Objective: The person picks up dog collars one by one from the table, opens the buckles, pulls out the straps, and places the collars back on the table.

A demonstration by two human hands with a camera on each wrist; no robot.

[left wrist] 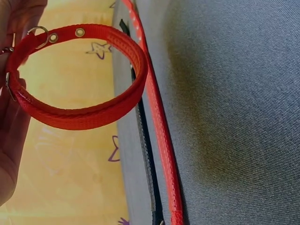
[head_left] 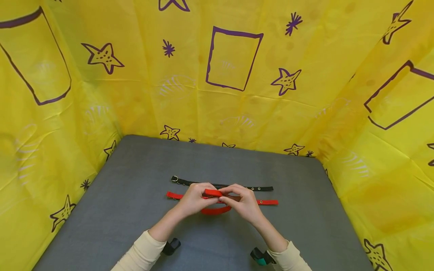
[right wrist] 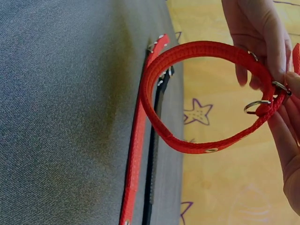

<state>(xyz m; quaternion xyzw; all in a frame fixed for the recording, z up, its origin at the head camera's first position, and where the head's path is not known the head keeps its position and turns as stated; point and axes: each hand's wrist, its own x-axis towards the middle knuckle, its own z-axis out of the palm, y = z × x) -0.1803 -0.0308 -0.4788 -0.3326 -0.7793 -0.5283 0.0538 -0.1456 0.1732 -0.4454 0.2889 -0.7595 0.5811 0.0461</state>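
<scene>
Both hands hold a red dog collar [head_left: 216,210] that is bent into a closed loop. The left hand [head_left: 197,198] grips it from the left, and the right hand [head_left: 243,202] pinches the strap near its buckle end with thumb and fingers. In the right wrist view the strap of the looped collar [right wrist: 152,112] passes through the metal buckle [right wrist: 281,87], with a D-ring [right wrist: 257,106] beside it. Metal eyelets [left wrist: 79,32] show along the band in the left wrist view. The fingers partly hide the buckle in the head view.
Behind the hands a second red collar [head_left: 269,202] lies stretched flat on the grey table [head_left: 142,210]. Farther back is a flat black collar [head_left: 264,188], roughly parallel to it. Yellow patterned cloth [head_left: 190,109] surrounds the table's back and sides.
</scene>
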